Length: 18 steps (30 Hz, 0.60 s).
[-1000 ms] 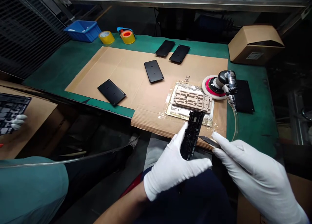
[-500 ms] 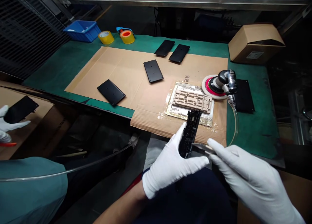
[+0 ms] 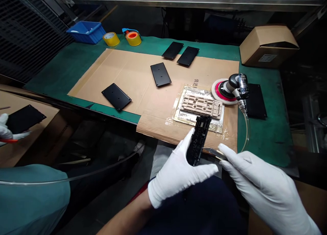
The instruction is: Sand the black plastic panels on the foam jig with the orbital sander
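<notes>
In a white glove, my left hand [image 3: 178,172] grips a black plastic panel [image 3: 199,139], tilted so that its ribbed side shows. My thumb is stretched out to the right, below the panel. My right hand [image 3: 263,184], gloved too, pinches a thin craft knife [image 3: 216,153] whose blade points left at the panel's right edge. Whether the tip touches that edge I cannot tell. Just beyond the panel lies a tan slotted fixture block [image 3: 200,105] on a taped board [image 3: 181,116].
A pad-faced air sander [image 3: 228,88] stands right of the fixture, its hose [image 3: 247,132] running down. Several black panels [image 3: 160,75] lie about the cardboard sheet [image 3: 133,71]. A box [image 3: 268,46], tape rolls [image 3: 133,38] and a blue bin [image 3: 85,32] stand behind. A co-worker's gloved hand [image 3: 10,131] is at left.
The knife's blade has shifted slightly up and right along the panel's edge. My left hand has hardly moved. At left, the co-worker's hand and black panel have changed position.
</notes>
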Tool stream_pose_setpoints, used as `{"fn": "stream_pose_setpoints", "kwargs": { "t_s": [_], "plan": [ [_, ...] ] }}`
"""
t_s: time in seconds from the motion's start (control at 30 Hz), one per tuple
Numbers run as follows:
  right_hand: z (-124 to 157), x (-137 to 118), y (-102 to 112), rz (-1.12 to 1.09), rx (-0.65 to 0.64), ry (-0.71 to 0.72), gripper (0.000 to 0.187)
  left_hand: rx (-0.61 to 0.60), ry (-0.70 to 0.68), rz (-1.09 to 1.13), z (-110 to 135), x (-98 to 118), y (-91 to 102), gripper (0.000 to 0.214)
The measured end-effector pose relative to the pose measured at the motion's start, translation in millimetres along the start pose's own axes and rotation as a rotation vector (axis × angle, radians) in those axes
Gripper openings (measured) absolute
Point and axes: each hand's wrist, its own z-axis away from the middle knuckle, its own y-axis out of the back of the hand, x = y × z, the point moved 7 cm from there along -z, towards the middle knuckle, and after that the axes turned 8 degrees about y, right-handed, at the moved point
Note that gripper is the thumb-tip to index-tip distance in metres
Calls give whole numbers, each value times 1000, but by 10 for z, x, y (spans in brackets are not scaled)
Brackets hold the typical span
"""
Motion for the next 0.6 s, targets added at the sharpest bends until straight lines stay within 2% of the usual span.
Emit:
{"fn": "stream_pose_setpoints", "kwargs": {
  "t_s": [0.23, 0.33, 0.4, 0.5, 0.6],
  "plan": [
    [8, -88, -41, -39, -14, 31, 49, -11, 12, 72, -16, -11, 3, 82],
    [31, 1, -78, -139, -46, -41, 42, 1, 57, 81, -10, -80, 45, 83],
    [110, 292, 3, -155, 56, -209, 41, 30, 129, 86, 7, -169, 94, 74],
    [438, 1018, 293, 58, 349, -555, 50, -10, 207, 203, 39, -295, 111, 61],
    [722, 1733, 302, 414, 167, -704, 46, -175, 224, 415, 65, -357, 38, 65]
  ]
}}
